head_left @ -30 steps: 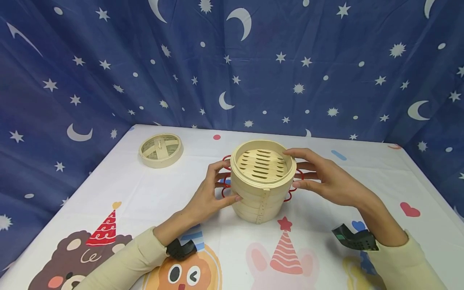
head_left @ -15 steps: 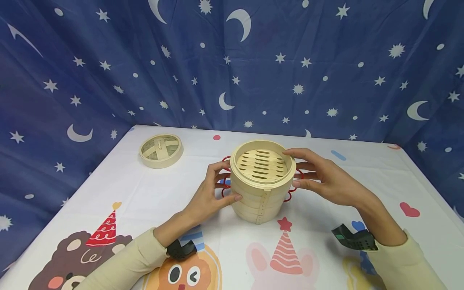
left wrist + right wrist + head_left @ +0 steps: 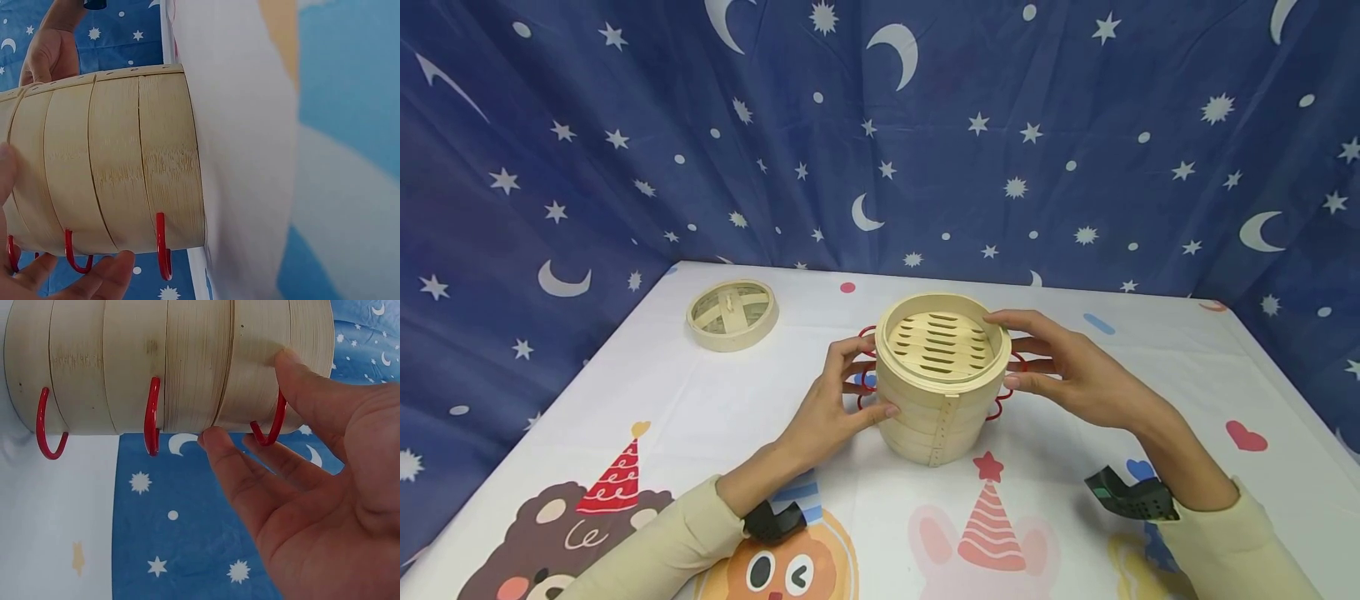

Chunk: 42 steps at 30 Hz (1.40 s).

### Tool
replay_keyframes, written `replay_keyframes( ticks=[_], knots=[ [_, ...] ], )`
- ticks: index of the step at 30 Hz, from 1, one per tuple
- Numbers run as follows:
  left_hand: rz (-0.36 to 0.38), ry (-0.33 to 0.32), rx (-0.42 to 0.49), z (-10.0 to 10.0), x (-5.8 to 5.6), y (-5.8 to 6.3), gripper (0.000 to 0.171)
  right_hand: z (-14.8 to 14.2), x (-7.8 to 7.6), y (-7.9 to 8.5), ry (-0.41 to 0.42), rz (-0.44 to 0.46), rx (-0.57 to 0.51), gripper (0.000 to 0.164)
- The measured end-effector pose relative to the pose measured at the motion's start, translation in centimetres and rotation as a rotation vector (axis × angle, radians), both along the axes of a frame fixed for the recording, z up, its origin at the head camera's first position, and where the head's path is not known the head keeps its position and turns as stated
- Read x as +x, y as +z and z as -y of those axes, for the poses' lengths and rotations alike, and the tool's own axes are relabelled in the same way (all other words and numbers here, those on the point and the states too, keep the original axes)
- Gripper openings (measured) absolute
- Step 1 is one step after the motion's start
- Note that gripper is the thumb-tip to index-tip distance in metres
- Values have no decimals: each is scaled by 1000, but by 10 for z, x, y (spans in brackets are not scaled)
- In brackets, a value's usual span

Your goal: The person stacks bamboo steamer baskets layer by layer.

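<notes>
A stack of bamboo steamer baskets point(image 3: 951, 421) stands upright on the table, its top tier uncovered and its slotted base point(image 3: 936, 343) showing. My left hand point(image 3: 820, 417) holds the stack's left side, thumb on the front wall and fingers reaching round behind. On the opposite side my right hand point(image 3: 1090, 375) grips the upper tier, forefinger at the rim and thumb against the wall. Red handles stick out from both sides; in the right wrist view, one red handle point(image 3: 269, 428) lies between the thumb and fingers. Nothing is visible inside the top tier.
A round bamboo steamer lid point(image 3: 739, 337) with crossed strips lies at the back left of the table. Printed cartoon figures cover the white tablecloth point(image 3: 1075, 517). A blue curtain point(image 3: 955, 158) with moons and stars hangs behind the far edge.
</notes>
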<state>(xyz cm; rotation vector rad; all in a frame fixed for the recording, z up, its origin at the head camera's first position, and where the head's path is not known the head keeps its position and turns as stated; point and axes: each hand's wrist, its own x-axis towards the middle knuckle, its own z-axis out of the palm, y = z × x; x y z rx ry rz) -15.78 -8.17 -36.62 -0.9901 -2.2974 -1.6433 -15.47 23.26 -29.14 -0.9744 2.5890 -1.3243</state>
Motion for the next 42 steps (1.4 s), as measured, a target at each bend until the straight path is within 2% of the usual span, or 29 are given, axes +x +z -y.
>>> replay_keyframes(
  ticks=[22, 29, 34, 42],
  knots=[
    [12, 20, 7, -1, 1, 1, 76, 0, 2, -1, -39, 17, 8, 65],
    [18, 24, 3, -1, 2, 2, 74, 2, 1, -3, -53, -7, -15, 64],
    [21, 27, 5, -2, 2, 3, 74, 6, 1, -9, -57, -19, -85, 62],
    [29, 21, 17, -2, 1, 1, 74, 18, 0, -30, 13, -56, -277, 58]
  ],
)
